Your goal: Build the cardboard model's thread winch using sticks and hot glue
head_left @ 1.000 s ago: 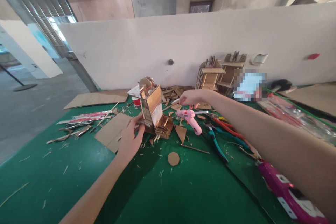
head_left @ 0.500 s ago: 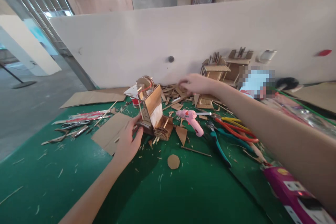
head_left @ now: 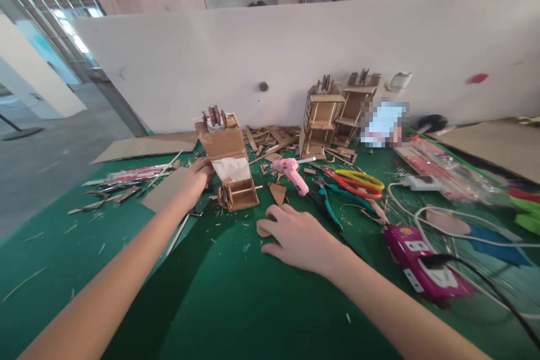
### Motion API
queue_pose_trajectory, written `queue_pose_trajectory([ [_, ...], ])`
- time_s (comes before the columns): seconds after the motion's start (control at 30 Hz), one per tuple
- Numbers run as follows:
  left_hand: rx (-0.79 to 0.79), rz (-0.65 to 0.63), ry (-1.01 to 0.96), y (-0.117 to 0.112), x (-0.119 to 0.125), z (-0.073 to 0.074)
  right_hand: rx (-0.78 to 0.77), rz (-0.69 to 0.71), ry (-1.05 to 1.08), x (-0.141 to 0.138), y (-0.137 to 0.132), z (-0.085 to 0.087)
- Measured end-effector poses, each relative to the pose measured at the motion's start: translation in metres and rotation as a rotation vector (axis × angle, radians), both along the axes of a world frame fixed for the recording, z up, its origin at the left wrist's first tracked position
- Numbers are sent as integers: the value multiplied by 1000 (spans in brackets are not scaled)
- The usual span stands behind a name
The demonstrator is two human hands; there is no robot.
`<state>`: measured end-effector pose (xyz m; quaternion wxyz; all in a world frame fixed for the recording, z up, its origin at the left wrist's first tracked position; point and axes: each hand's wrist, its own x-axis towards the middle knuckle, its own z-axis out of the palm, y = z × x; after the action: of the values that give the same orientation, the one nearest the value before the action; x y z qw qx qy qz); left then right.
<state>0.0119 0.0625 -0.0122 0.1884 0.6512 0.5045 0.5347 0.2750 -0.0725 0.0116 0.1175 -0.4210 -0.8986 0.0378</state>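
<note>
A small cardboard model stands on the green table, with a white patch on its front and a box-like tray at its foot. My left hand is against the model's left side, its fingers curled behind the edge and partly hidden. Just right of the model, my right hand rests low over the table with fingers apart. Its fingertips reach onto a small round cardboard disc and partly cover it. Beyond this hand lies a pink glue gun with a white glue stick in its back.
Two taller cardboard models stand by the white partition. Cardboard scraps are heaped at the back. Teal-handled pliers, orange-handled scissors and a purple power strip with cables lie right. Flat cardboard lies left.
My right hand has come back from the scrap pile to the disc. The model has been turned so its front faces me more, with my left hand still at its side.
</note>
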Motion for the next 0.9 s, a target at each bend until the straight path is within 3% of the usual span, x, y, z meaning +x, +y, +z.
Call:
queue_pose_trajectory([
  [0.07,-63,-69,-62,3,0,4,53,14,27,-6,-1,-10],
  [0.13,-78,-55,-162,1,-3,9,80,-2,51,-6,-2,-16],
  [0.2,-9,72,-230,-9,-6,14,46,-38,122,-4,-1,-18],
  [0.27,112,207,-220,-28,-5,20,-73,-100,322,-2,2,-18],
  [0.33,382,403,10,-52,2,28,-279,-206,674,-5,9,-18],
  [0.37,468,406,158,-65,9,33,-412,-276,886,-8,13,-17],
  [0.47,547,199,607,-94,39,44,-751,-440,1455,-21,29,-16],
  [0.53,459,92,910,-104,60,47,-812,-464,1627,-28,36,-18],
  [0.7,257,88,1224,-102,89,36,-774,-416,1635,-32,44,-33],
  [0.9,205,17,1207,-96,81,29,-651,-433,1537,-29,52,-46],
])
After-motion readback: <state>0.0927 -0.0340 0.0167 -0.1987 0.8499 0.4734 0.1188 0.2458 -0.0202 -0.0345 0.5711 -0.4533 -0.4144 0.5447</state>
